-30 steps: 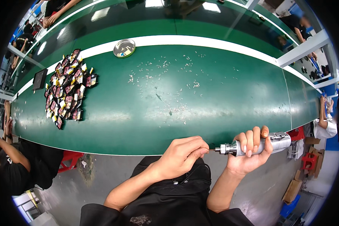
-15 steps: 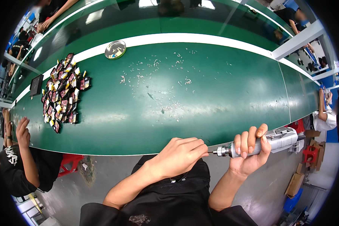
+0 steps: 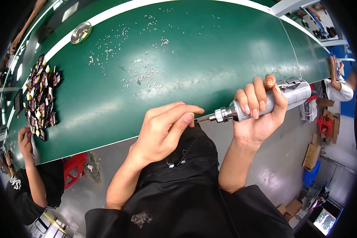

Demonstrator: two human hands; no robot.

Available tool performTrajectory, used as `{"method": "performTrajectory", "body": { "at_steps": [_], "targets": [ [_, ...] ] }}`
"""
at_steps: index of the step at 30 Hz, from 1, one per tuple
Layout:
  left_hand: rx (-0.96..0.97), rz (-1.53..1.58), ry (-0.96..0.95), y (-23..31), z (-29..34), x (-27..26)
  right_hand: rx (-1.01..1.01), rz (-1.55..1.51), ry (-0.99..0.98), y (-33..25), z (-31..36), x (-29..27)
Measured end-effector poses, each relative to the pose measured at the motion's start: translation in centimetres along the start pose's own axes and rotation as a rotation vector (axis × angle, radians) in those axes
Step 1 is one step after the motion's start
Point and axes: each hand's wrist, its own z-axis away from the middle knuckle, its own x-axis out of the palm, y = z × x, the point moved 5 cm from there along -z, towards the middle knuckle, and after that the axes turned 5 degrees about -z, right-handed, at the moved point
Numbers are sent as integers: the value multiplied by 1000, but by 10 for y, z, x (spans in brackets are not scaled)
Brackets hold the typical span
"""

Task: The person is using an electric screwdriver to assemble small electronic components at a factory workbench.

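Note:
My right hand point(image 3: 260, 111) is wrapped round a grey electric screwdriver point(image 3: 291, 95), held nearly level with its bit pointing left. A silver chuck point(image 3: 225, 114) carries the thin bit point(image 3: 204, 119). At the bit's tip is my left hand point(image 3: 162, 129), closed, with index finger and thumb near each other. Whatever those fingers hold is hidden or too small to make out. Both hands are in front of my body at the near edge of the green table point(image 3: 186, 75). Many tiny pale pieces point(image 3: 146, 73) lie scattered on the table beyond them.
A heap of small black parts with yellow and white labels point(image 3: 39, 99) is at the left. Near the back rim sits a round dish point(image 3: 81, 33). A person's hand point(image 3: 25, 144) is beside the heap; a red stool point(image 3: 74, 168) stands below.
The view has tilted and shifted, so the table appears higher and further left. My left fingers have drawn back a little from the chuck, showing more of the bit.

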Motion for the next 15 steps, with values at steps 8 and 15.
{"method": "performTrajectory", "body": {
  "at_steps": [8, 15],
  "targets": [
    [-33, -185, 284, 7, 7, -48, -1, -55, 77, 7, -7, -14],
    [116, -880, 258, -11, -81, -163, 7, -157, 103, 18, -26, -29]
  ]
}}
